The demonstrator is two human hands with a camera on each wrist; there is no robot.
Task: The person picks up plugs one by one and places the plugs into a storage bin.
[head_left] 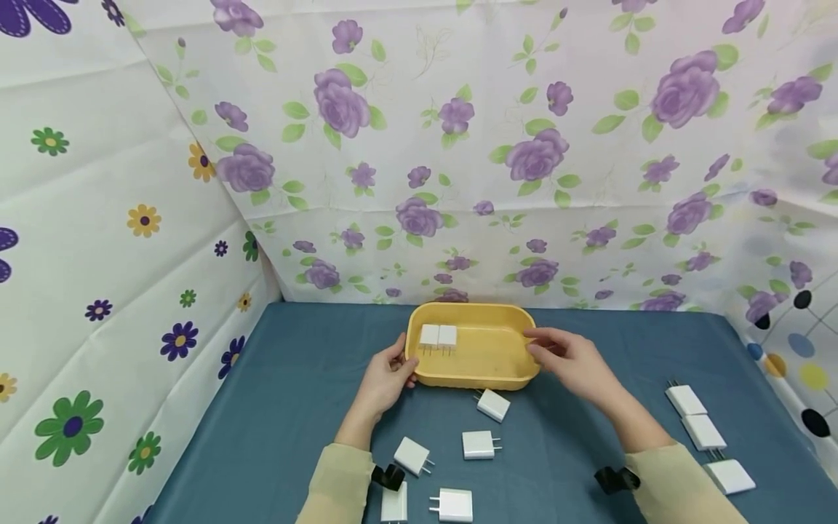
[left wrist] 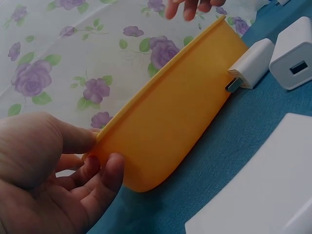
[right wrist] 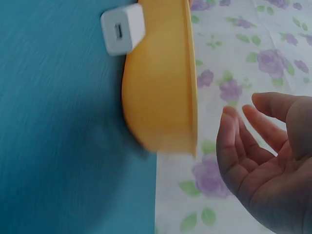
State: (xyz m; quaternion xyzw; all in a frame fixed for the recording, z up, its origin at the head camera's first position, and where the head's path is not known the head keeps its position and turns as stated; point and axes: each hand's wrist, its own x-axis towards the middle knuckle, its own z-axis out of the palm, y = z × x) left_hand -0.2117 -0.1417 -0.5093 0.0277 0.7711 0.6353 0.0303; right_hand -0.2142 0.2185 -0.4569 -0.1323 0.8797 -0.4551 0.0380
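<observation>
A yellow plastic tray (head_left: 471,381) stands near the back of the table. My left hand (head_left: 382,380) pinches its left rim between thumb and fingers, as the left wrist view also shows on the tray's outer wall (left wrist: 165,112). By the right end hovers my right hand (head_left: 576,364), its fingers loosely bent; in the right wrist view this hand (right wrist: 273,165) is apart from the tray and holds nothing. Inside the tray, at its left, two white plug chargers (head_left: 429,336) lie side by side, prongs toward me. Another charger (head_left: 494,405) lies just in front of the tray.
Several more white chargers (head_left: 478,445) are scattered on the blue-green tablecloth (head_left: 275,407) between my forearms. On the far right, three chargers (head_left: 703,432) form a slanting row. Flowered sheets (head_left: 419,145) hang behind and at the left side.
</observation>
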